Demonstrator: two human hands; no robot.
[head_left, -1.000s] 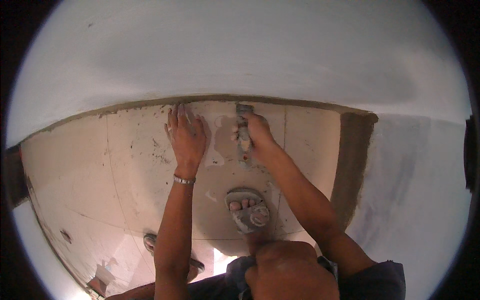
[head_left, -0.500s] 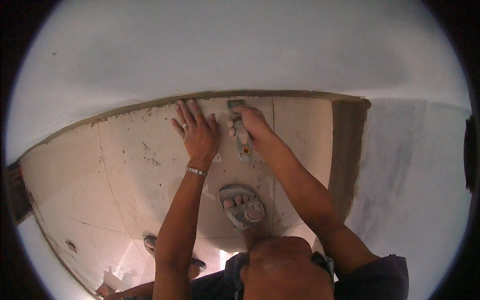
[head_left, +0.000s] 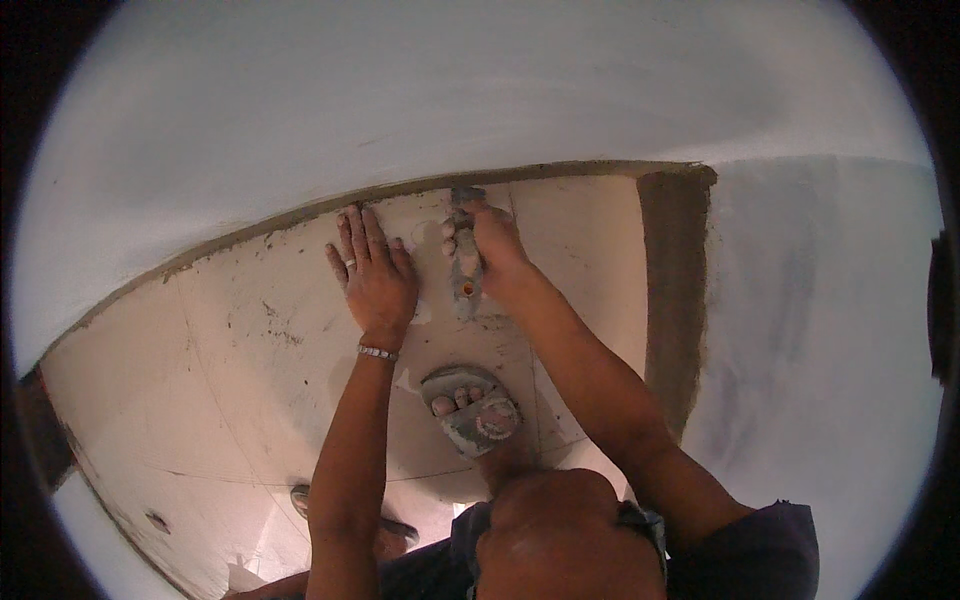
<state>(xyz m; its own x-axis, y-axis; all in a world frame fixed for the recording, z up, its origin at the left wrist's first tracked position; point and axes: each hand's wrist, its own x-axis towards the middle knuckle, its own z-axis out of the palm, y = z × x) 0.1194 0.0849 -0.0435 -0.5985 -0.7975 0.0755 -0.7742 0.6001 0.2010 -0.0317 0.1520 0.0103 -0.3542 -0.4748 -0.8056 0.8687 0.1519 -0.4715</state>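
Note:
My right hand [head_left: 497, 242] is wrapped round the handle of a dusty putty knife [head_left: 467, 262], which has a small hole near its handle end. Its blade points away from me and meets the lower edge of the dark mortar strip [head_left: 420, 185] running along the foot of the wall [head_left: 430, 90]. My left hand [head_left: 380, 285], with a ring and a bracelet, lies flat on the beige floor tiles [head_left: 590, 270], fingers stretched toward that same strip. Nothing is in it. Grey smears mark the fingers of both hands.
A wider dark mortar band [head_left: 678, 290] borders the tiles on the right, beside a pale wall [head_left: 780, 310]. Close behind the knife is my foot in a dusty sandal [head_left: 470, 410]. Dark specks [head_left: 268, 322] dot the tiles at left.
The putty knife's blade has come up to the mortar strip, and its handle points straighter. My left hand stays flat by the strip. The whole view has shifted slightly.

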